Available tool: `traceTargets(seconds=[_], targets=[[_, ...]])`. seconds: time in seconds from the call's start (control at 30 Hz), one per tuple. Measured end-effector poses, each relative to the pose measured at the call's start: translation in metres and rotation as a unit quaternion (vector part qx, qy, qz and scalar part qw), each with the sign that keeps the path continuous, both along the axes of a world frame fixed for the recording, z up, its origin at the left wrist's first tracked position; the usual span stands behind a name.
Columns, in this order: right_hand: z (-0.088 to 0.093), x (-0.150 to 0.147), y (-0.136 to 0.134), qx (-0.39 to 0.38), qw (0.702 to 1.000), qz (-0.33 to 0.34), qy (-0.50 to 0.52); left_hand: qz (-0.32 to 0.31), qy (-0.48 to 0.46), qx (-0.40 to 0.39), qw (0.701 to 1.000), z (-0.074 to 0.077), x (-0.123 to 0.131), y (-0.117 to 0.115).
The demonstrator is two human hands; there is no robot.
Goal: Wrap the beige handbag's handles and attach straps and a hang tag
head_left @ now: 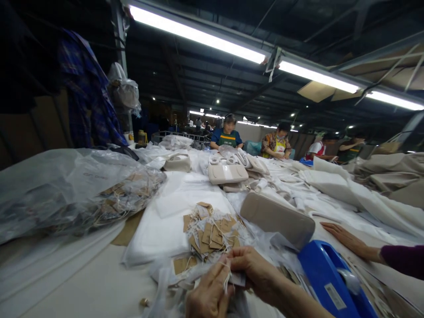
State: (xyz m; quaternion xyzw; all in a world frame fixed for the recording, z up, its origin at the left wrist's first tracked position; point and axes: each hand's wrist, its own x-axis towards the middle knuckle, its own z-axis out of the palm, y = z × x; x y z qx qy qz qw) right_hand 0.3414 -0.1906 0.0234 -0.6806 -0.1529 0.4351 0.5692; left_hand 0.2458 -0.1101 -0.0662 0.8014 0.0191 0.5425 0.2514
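Observation:
My left hand (208, 291) and my right hand (253, 270) meet low in the middle of the view. Fingertips of both are pinched together on a thin white string (227, 279), which looks like the cord of a hang tag. A whitish piece (239, 279) shows beneath my right fingers; its kind is hard to make out. Just beyond the hands lies a pile of brown cardboard hang tags (212, 234) with white cords. Under my hands are pale straps and clear plastic, partly covered by my fingers.
A blue tape dispenser (334, 278) stands at right, near a co-worker's hand (347, 240) in a purple sleeve. Beige bags (276, 216) lie beyond. White foam sheets (159, 221) and a large plastic bag of tags (82, 190) are at left. Several people work across the table.

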Motion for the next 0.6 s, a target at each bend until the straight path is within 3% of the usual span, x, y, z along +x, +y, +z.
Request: traceTargets(seconds=[0.3,0.6], targets=[[-0.010,-0.004,0.001,0.008,0.999,-0.025,-0.027,0.112,-0.051,0.074,0.990,-0.004,0.010,-0.007],[0.010,-0.023,-0.007,0.006,0.995,-0.009,-0.099,0.130,-0.043,0.039,0.990,0.012,-0.002,-0.013]])
